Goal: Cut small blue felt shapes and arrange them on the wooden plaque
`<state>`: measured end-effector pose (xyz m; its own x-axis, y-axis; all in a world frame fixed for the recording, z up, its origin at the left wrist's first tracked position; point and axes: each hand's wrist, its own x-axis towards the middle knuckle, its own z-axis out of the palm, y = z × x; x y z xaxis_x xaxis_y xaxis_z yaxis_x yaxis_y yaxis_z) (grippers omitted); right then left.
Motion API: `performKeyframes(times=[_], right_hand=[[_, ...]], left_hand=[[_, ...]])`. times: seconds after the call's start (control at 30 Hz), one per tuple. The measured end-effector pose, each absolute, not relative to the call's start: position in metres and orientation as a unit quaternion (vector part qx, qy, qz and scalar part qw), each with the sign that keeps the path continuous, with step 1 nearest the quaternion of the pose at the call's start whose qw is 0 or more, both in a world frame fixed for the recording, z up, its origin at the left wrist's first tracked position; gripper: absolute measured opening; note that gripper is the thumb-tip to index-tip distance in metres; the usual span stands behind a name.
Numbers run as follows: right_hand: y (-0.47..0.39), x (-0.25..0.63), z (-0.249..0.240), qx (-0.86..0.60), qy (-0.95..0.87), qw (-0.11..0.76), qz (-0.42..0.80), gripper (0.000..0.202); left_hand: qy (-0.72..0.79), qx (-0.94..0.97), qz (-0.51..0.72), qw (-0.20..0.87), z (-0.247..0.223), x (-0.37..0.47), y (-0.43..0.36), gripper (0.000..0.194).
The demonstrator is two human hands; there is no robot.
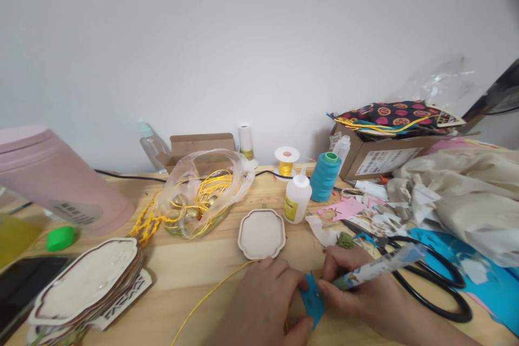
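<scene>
A small blue piece (pixel 312 300) is pinched between the thumb and fingers of my left hand (pixel 265 303), low in the middle of the view. My right hand (pixel 352 286) holds a pen (pixel 379 268) with a patterned, pale barrel, its tip end close to the blue piece. The fingertips of my right hand are at the right edge of the piece. Just beyond my left hand lies a scalloped pale plaque (pixel 261 233). A yellow cord (pixel 206 296) runs along the table to my left hand.
Behind stand a glue bottle (pixel 297 199) and a blue thread cone (pixel 324 177). Black-handled scissors (pixel 440 308) lie right, among scraps. At left are stacked plaques (pixel 87 280), a pink cup (pixel 68 184) and a phone (pixel 26 286). A plastic bag (pixel 206 189) holds yellow cord.
</scene>
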<state>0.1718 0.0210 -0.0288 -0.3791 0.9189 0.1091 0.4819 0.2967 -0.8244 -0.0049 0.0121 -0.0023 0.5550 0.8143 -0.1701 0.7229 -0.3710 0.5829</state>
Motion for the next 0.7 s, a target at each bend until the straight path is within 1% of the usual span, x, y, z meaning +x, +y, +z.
performKeyframes(times=[0.37,0.7], right_hand=[[0.0198,0.1732,-0.0299,-0.472,-0.753,0.293,0.353,0.024],[0.0212,0.1732,-0.0294,-0.464,-0.751,0.292,0.368,0.02]], left_hand=[[0.463,0.83,0.066,0.304,-0.0012,-0.0035,0.0127,0.025],[0.463,0.829,0.07,0.307,-0.0006,-0.0045,0.0132,0.025]])
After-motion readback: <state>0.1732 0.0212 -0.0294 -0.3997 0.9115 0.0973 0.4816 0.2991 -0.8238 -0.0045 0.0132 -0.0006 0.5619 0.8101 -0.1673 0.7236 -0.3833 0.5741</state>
